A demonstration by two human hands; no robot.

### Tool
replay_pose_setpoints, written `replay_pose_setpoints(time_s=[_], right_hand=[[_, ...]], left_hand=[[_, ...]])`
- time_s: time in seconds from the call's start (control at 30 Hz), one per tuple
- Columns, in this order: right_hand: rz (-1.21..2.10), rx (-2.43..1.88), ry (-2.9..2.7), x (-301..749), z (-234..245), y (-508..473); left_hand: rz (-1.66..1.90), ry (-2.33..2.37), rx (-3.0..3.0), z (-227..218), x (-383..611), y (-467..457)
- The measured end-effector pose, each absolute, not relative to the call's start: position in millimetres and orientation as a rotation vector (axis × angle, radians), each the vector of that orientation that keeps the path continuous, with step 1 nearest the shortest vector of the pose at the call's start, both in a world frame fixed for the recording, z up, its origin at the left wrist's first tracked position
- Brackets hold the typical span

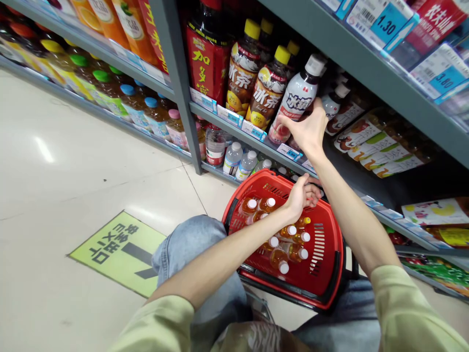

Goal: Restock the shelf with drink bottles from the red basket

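My right hand (307, 128) reaches up to the middle shelf (252, 128) and wraps its fingers round a white-capped bottle with a white and pink label (297, 97). My left hand (302, 194) hangs over the far rim of a red shopping basket (326, 264), fingers curled shut; whether it holds a bottle is hidden. In the basket lie several amber drink bottles with white caps (289, 244).
Yellow-capped iced tea bottles (269, 88) and a red carton (205, 61) stand left of the gripped bottle. Water bottles (234, 157) fill the bottom shelf. A grey upright post (181, 83) divides the shelving. A green floor sticker (120, 249) lies left of my knee.
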State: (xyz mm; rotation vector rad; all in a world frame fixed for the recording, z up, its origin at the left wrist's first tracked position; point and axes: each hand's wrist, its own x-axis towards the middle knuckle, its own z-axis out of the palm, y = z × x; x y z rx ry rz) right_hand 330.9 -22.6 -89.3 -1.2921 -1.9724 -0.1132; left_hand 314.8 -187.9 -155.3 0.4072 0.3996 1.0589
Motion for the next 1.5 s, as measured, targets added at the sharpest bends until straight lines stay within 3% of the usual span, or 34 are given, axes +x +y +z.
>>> replay_pose_setpoints(time_s=[1.03, 1.5], right_hand=[[0.057, -1.492, -1.791, 319, -85, -41], [0.359, -1.373, -1.763, 320, -91, -46]], left_hand=[[1.069, 0.418, 0.427, -158, 311, -190], [1.068, 0.482, 0.47, -165, 315, -195]])
